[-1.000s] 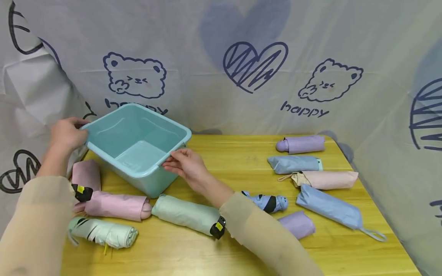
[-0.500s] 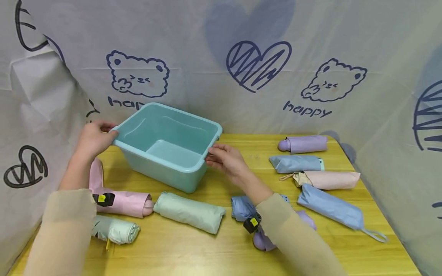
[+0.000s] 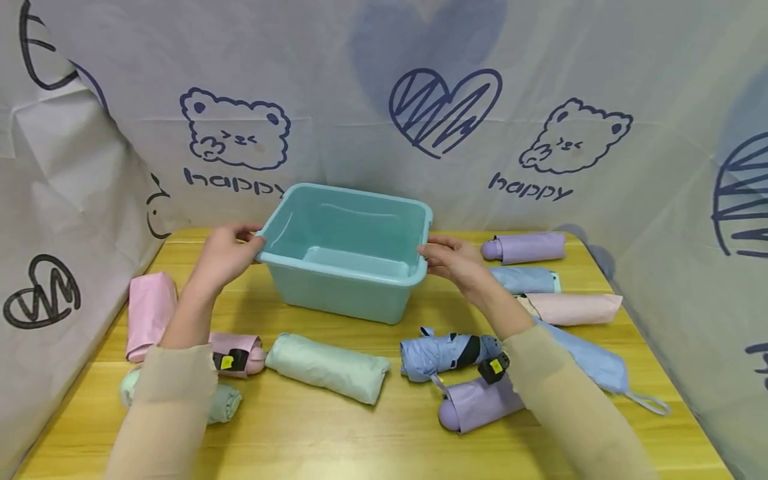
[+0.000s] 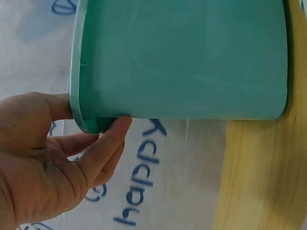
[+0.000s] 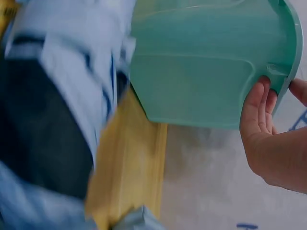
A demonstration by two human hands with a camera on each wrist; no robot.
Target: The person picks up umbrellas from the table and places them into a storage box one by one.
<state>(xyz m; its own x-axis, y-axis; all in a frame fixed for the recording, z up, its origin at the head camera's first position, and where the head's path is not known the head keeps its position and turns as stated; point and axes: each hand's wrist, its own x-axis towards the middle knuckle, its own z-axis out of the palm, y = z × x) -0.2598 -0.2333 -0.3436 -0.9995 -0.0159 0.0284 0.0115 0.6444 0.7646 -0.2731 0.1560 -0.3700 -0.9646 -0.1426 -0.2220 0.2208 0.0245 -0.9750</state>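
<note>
A teal plastic bin (image 3: 342, 287) with nothing inside stands toward the back of the wooden table, between both hands. My left hand (image 3: 225, 257) pinches its left rim, thumb on the lip and fingers underneath, as the left wrist view shows. At the opposite side my right hand (image 3: 459, 263) grips the right rim; in the right wrist view its fingers (image 5: 261, 103) curl under the lip. In front of the bin lies a mint green folded umbrella (image 3: 327, 367). Below the right hand are a blue folded umbrella (image 3: 441, 353) and a purple one.
More folded umbrellas lie at the right: a purple one (image 3: 531, 248), a pale pink one (image 3: 573, 309) and blue ones. Pink umbrellas (image 3: 151, 313) and a pale green one (image 3: 225, 403) lie left, partly behind the left arm. A printed cloth (image 3: 360, 153) hangs behind the table (image 3: 324, 440).
Both hands have carried the bin from the left to the middle of the table's back, turning it to face more squarely. The umbrellas have stayed where they lie.
</note>
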